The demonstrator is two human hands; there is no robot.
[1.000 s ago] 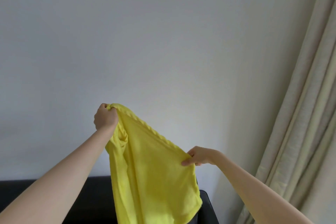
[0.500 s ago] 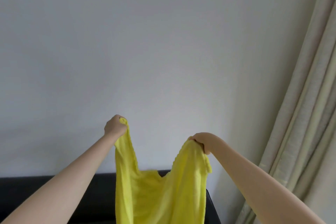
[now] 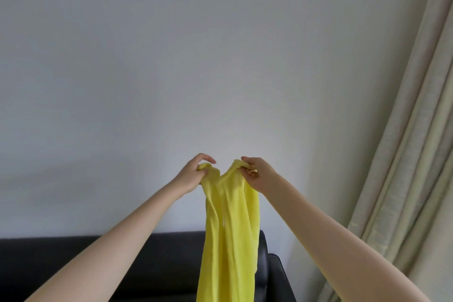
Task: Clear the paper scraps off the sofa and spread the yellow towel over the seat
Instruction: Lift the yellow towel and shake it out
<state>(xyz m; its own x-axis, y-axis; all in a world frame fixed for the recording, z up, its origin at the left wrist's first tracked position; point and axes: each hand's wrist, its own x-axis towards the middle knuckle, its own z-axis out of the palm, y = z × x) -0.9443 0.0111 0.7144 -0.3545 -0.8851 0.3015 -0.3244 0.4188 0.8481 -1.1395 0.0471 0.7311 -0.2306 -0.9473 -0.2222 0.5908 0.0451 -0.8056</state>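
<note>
Now the left hand (image 3: 193,174) and right hand (image 3: 255,175), fingers pinching the yellow towel (image 3: 230,233), had converged, bunching it, so spreading over the sofa (image 3: 152,262) remained pending.

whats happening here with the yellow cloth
A person is holding a yellow towel up in the air in front of a black sofa. The left hand and right hand each pinch its top edge, close together, so the towel hangs bunched in a narrow drape. It is not yet spread on the seat, which is out of view.
</note>
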